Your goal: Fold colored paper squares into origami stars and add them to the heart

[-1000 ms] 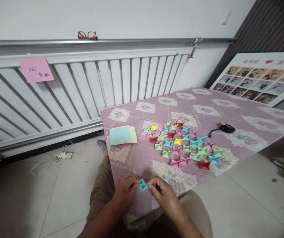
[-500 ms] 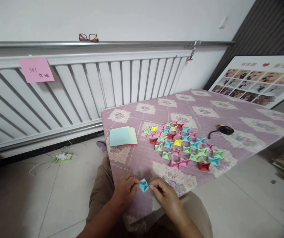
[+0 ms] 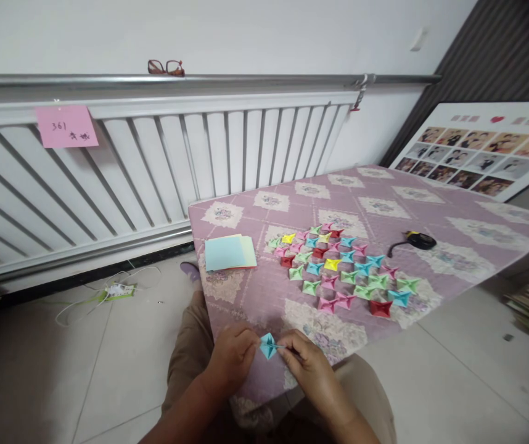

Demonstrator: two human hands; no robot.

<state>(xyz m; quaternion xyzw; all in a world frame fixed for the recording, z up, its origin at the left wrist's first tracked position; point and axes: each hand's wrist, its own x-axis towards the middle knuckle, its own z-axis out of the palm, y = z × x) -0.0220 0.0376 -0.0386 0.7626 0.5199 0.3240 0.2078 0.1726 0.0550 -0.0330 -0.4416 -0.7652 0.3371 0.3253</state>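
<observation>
A small blue origami piece, folded into a diamond shape, is held between my two hands near the front edge of the table. My left hand pinches its left corner between thumb and fingers. On the other side, my right hand grips its thin right point. Beyond my hands, several folded origami pieces in yellow, red, pink, green and blue stand in rough rows. To the left lies a stack of square paper sheets, with light blue on top and pale yellow and red edges showing underneath.
The table wears a purple floral tablecloth. A black coiled cable lies at its right. Behind are a white radiator and a metal pipe carrying glasses. A photo board leans at the back right; a power strip is on the floor.
Both hands keep their hold on the blue origami piece, which looks slightly turned. The view has shifted very little, and everything on the table stays in place.
</observation>
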